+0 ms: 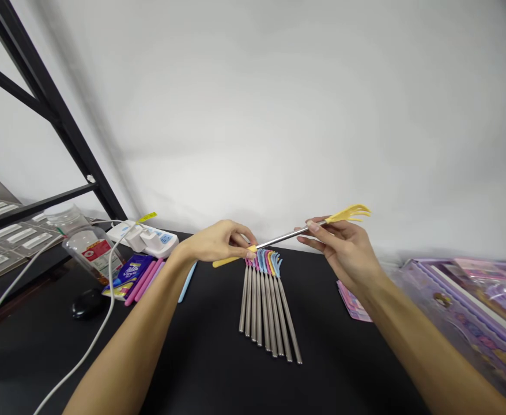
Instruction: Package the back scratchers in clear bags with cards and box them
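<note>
Between my two hands a yellow back scratcher (281,237) is held up, tilted with its clawed end higher at the right. My left hand (221,241) pinches the yellow handle where it meets the metal rod. Fingers of my right hand (343,248) close round the rod just below the yellow claw. Beneath, a row of back scratchers (268,314) lies fanned on the black table, metal rods toward me, with pink, blue and yellow claws at the far end. A light blue handle (187,282) lies left of them, close to my left forearm.
Pink and purple handles (143,282) lie at the left beside a blue packet (127,274), a black mouse (87,304) and a clear plastic jar (91,251). Behind is a white power strip (162,243) with a cable. Pink cards (353,302) and a purple box (460,311) sit right.
</note>
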Demonstrator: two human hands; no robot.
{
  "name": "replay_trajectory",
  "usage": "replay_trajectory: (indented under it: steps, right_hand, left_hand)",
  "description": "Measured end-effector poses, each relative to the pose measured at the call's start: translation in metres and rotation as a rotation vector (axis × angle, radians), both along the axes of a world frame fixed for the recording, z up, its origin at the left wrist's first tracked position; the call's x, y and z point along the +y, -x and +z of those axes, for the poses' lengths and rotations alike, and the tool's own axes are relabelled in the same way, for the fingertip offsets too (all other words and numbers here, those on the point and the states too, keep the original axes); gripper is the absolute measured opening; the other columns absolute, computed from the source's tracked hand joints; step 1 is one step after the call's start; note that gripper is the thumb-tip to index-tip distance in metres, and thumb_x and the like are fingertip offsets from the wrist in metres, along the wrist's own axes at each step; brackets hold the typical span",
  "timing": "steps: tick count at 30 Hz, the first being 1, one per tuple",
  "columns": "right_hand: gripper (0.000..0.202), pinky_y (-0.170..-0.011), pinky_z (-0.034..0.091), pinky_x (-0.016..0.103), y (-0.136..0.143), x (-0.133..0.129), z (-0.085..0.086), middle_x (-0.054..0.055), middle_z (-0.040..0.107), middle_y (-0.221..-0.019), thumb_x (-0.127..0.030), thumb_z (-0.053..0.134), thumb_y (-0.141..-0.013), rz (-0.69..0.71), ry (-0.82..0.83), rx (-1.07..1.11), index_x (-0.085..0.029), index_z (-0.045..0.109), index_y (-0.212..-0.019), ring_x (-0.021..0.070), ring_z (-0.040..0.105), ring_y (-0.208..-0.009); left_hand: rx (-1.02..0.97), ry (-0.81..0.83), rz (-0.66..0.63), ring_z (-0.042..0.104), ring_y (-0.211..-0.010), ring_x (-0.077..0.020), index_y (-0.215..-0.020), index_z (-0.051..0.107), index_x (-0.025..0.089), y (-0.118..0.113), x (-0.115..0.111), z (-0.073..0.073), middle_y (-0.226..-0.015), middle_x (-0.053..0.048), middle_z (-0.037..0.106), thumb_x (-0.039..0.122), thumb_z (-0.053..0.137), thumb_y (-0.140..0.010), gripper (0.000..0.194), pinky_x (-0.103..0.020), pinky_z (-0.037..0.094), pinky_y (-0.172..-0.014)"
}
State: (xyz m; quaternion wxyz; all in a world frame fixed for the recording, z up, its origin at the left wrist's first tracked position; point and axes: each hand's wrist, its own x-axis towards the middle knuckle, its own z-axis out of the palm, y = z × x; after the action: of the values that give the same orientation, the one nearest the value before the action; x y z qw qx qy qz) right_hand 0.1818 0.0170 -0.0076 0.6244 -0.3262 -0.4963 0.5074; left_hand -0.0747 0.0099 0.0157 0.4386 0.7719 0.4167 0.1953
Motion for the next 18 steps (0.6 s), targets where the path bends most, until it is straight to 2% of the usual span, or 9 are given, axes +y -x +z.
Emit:
replay_trajectory:
  steps: [3, 7, 14, 18]
  right_hand:
    - [0.024, -0.076, 0.062, 0.038, -0.002, 0.002, -0.003, 0.003, 0.066, -0.083, -0.03, 0.089, -0.058, -0.01, 0.012, -0.006, -0.015, 0.071, -0.066, 0.0176, 0.068, -0.074]
    - [0.029, -0.065, 0.059, 0.03, 0.001, 0.001, -0.007, 0.002, 0.066, -0.075, -0.031, 0.089, -0.056, -0.029, 0.056, -0.014, -0.015, 0.069, -0.069, 0.0167, 0.068, -0.069]
    - [0.032, -0.047, 0.042, 0.024, 0.014, -0.013, 0.001, -0.003, 0.058, -0.052, -0.034, 0.087, -0.061, 0.032, 0.041, -0.14, -0.017, 0.06, -0.066, 0.0137, 0.06, -0.052]
    - [0.03, -0.046, 0.04, 0.024, 0.009, -0.014, 0.001, -0.003, 0.059, -0.051, -0.035, 0.085, -0.064, 0.058, 0.048, -0.146, -0.017, 0.061, -0.07, 0.014, 0.061, -0.05]
  left_hand:
    - [-0.044, -0.078, 0.038, 0.063, -0.071, -0.0149, -0.107, 0.053, 0.018, -0.002, 0.0, -0.002, -0.086, -0.006, 0.075, 0.036, 0.068, -0.082, 0.034, -0.023, 0.042, -0.06]
    - [-0.083, -0.217, 0.066, 0.061, -0.073, -0.0146, -0.09, 0.043, 0.02, -0.013, -0.002, -0.002, -0.077, -0.002, 0.07, 0.031, 0.069, -0.08, 0.03, -0.025, 0.041, -0.065]
    - [-0.13, -0.427, 0.129, 0.048, -0.066, -0.01, -0.071, 0.035, 0.02, -0.043, -0.009, -0.005, -0.067, 0.005, 0.043, 0.022, 0.06, -0.082, 0.028, -0.023, 0.037, -0.062]
    - [-0.138, -0.49, 0.115, 0.036, -0.06, -0.0086, -0.07, 0.031, 0.021, -0.052, -0.013, -0.002, -0.063, 0.007, 0.039, 0.021, 0.057, -0.084, 0.029, -0.022, 0.033, -0.058]
